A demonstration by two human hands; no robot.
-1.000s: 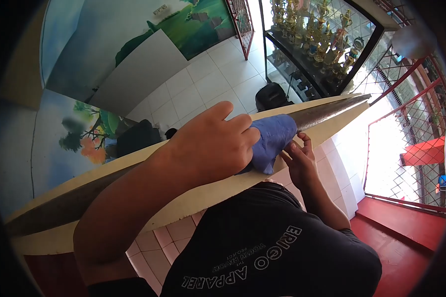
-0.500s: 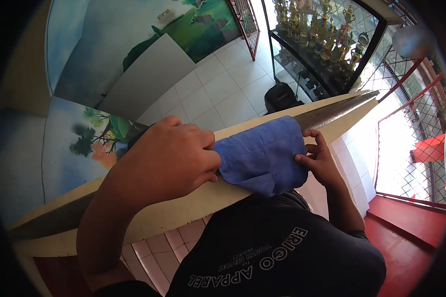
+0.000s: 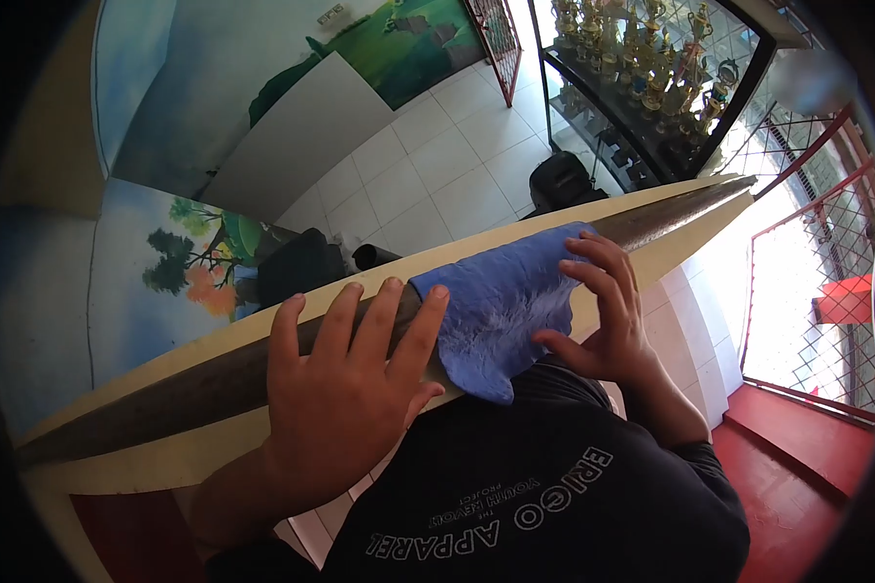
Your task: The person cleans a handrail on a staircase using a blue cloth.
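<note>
A blue cloth lies draped over the dark strip along the top of a cream ledge, its lower corner hanging over the near side. At the cloth's left edge is my left hand, palm down with fingers spread; the index fingertip overlaps the cloth. My right hand is at the right edge, fingers loosely curved and apart from the thumb, whose tip is right at the cloth.
Beyond the ledge stand a black bag, a dark boxy object and a glass cabinet of trophies. A white panel leans against the painted wall. Red mesh gates are at right, above a red step.
My left hand has gone from closed at the cloth's edge to spread flat. My right fingers have opened from a pinch and moved over the cloth, which now lies flatter with a lower-hanging corner.
</note>
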